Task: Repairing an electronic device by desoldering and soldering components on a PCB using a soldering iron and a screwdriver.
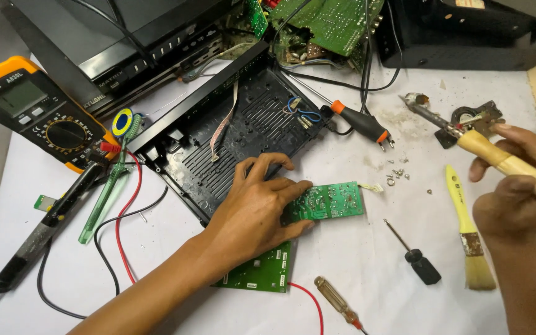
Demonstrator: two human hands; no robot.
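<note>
Table: white top that carries everything here, with a few small screws loose near its middle.
Black case: an opened, empty plastic shell lying slantwise at the centre, ribbed inside, with a flat ribbon cable across it.
Multimeter: orange and black, at the far left, with red and black leads trailing over the table.
Left hand: lies palm down, fingers spread and pressing on the left end of the small circuit board, the fingertips over the edge of the black case.
Right hand: closed around the wooden handle of the soldering iron at the right edge.
Soldering iron: held in the air, its metal tip pointing up and left, well apart from the small circuit board.
Small circuit board: green, flat on the table just right of the black case, solder side up.
Second board: green, partly under the left wrist, a red wire at its corner.
Brush: yellow handle, lying below the right hand.
Screwdrivers: a black-handled one beside the brush, an amber-handled one near the front edge.
</note>
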